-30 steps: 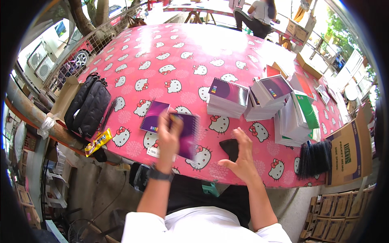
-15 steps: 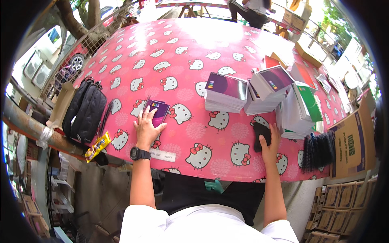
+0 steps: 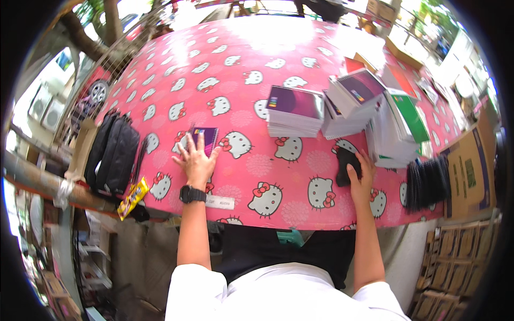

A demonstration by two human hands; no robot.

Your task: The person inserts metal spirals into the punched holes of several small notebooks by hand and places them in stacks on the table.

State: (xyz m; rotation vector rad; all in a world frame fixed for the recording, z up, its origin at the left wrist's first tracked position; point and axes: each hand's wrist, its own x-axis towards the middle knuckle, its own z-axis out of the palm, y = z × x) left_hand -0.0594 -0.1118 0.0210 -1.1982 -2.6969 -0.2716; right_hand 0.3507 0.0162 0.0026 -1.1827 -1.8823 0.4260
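My left hand [image 3: 198, 165], with a black watch on its wrist, lies spread over the lower part of a small purple spiral notebook [image 3: 210, 136]. Its fingers are stretched apart, and part of the notebook is hidden beneath them. To the right, my right hand [image 3: 364, 175] rests on the table against a dark, palm-sized object [image 3: 347, 167] whose kind I cannot make out. The thumb touches that object's edge while the other fingers reach out along its right side. Stacks of purple-covered notebooks [image 3: 295, 101] stand beyond, with a leaning green-covered stack [image 3: 409, 120] beside them.
A pink patterned cloth [image 3: 241, 174] covers the table. At left are a black bag [image 3: 115, 155] and a yellow snack packet [image 3: 133, 198]. Black spiral bindings [image 3: 427, 184] and a cardboard box [image 3: 471, 171] stand at right. A white label strip [image 3: 220, 203] lies near the front edge.
My left hand's fingers have spread wider and slid slightly down the small notebook, which now sits straighter. My right hand stays by the dark object. The whole view has shifted a little.
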